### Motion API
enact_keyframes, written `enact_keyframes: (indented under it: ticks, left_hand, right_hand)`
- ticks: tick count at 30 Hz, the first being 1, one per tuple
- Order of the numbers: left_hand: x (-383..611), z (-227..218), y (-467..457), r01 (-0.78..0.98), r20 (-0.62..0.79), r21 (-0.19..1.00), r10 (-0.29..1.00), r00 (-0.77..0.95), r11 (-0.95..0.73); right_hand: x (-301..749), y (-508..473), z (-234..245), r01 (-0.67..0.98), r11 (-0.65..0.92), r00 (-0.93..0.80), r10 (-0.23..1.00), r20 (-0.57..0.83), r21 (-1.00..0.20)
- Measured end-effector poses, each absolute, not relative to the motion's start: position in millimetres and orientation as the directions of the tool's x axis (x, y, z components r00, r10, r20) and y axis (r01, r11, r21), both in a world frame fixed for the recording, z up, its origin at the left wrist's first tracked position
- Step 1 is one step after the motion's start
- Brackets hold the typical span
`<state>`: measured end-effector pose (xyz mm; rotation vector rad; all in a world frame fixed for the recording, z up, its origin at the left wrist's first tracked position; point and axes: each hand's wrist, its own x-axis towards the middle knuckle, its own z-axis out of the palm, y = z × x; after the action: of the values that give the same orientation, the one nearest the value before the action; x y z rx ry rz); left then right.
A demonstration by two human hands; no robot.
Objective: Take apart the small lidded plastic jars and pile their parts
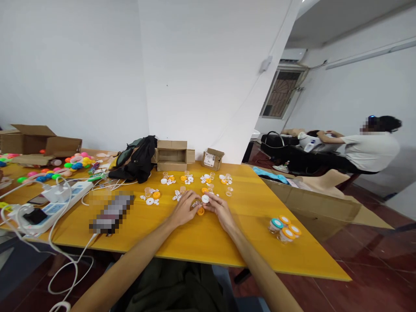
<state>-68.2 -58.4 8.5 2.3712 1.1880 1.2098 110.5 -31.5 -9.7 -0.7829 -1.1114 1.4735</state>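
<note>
A round white plastic disc [205, 198] is held between the thumb and fingers of my right hand [222, 210], over the middle of the table. Just left of it, my left hand [184, 209] has its fingers bent in toward the thumb; small white spotted pieces [196, 203] show at its fingertips, and what it grips is unclear. An orange ring-shaped lid [200, 211] lies below and between the hands. Beyond the fingers are another orange lid [204, 190] and a clear cup [211, 187], partly covered.
Several sets of clear cups, lids and spotted pieces [157, 201] lie across the table [240, 242]. Capped jars [285, 229] stand at right. A blurred phone [112, 213], power strip [61, 206], cables, and cardboard boxes [172, 156] are around. A person [370, 149] sits far right.
</note>
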Motion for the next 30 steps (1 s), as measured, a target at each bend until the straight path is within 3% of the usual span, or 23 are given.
enact_keyframes:
  ticks: [5,10,25,30]
  left_hand:
    - [-69.3,7.1,-56.6,0.563,0.645,0.449,0.688,0.332,-0.693]
    - [-69.4,5.6,-55.0,0.595,0.619,0.433,0.703,0.349,-0.677]
    - [-68.5,8.6,-55.4,0.493,0.532,0.627,0.793,0.296,-0.604]
    - [-70.0,7.2,-51.0,0.517,0.535,0.635,0.81,0.24,-0.573]
  right_hand:
    - [108.0,-34.9,-7.6,-0.317,0.024,-0.291,0.949,0.121,-0.948]
    - [105.9,-38.2,-2.9,-0.32,0.032,-0.264,0.957,0.121,-0.947]
    - [104.8,-39.2,-2.9,-0.274,0.023,-0.302,0.947,0.108,-0.961]
    - [105.8,-38.1,-2.6,-0.303,0.033,-0.23,0.967,0.106,-0.953]
